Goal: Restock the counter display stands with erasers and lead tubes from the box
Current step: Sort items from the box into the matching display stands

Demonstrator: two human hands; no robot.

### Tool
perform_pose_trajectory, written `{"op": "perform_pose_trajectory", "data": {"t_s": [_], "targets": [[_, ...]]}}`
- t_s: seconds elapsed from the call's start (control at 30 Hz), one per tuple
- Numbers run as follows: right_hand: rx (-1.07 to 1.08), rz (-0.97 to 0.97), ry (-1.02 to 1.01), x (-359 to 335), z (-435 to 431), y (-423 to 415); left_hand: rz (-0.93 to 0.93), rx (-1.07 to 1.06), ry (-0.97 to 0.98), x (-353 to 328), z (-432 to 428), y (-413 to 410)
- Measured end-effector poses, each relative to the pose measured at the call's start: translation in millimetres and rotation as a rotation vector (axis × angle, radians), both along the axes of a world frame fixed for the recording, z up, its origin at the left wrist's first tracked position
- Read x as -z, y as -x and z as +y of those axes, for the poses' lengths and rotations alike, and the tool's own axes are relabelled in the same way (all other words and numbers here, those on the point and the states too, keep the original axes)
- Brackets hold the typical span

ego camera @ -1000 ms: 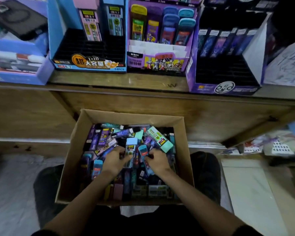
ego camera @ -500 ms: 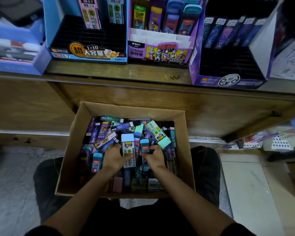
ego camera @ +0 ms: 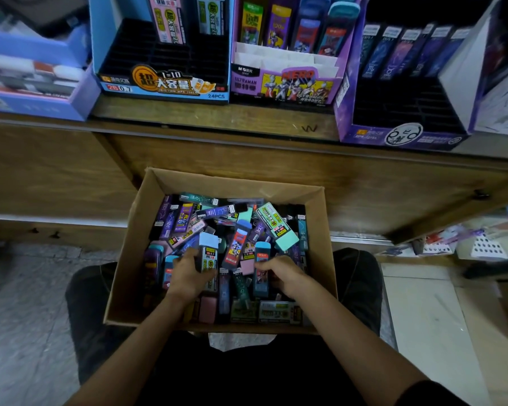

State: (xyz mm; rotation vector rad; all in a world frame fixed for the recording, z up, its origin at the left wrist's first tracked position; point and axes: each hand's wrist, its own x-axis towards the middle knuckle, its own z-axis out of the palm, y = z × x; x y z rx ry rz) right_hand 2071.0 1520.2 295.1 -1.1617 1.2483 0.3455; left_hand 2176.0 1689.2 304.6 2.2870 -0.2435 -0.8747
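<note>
- left hand (ego camera: 188, 276) reaches into the box (ego camera: 123, 273) on the lap, with fingers and thumb curled round an upright tube (ego camera: 208, 253) that has a pale blue cap.
- right hand (ego camera: 285, 273) is just beside it, fingers curled on a blue-capped pack (ego camera: 261, 271) in the heap.
- the box holds a jumble of erasers and lead tubes; a mint pack (ego camera: 277, 227) lies tilted on top, far right.
- on the counter (ego camera: 217, 118), the blue stand (ego camera: 165, 86) reads "1=10", "2b 0.7" and "24pcs"; two packs stand at its back.
- the middle stand (ego camera: 285, 83) reads "m&g", "ultraman" and "hero".
- the purple stand (ego camera: 402, 136) on the right has a row of dark tubes at the back.
</note>
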Motion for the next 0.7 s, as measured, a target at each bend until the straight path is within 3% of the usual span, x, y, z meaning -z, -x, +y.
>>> {"op": "perform_pose_trajectory", "data": {"t_s": [0.2, 0.53, 0.7], "targets": [[-0.046, -0.046, -0.032, 2, -4, 14, 0.196, -0.225, 0.204, 0, 5, 2], [0.019, -0.181, 0.385, -25, -8, 40, 0.343, -0.299, 0.4, -11, 2, -6], [-0.16, -0.32, 0.586, -60, -29, 46, 0.316, -0.198, 0.504, -30, -9, -15]]}}
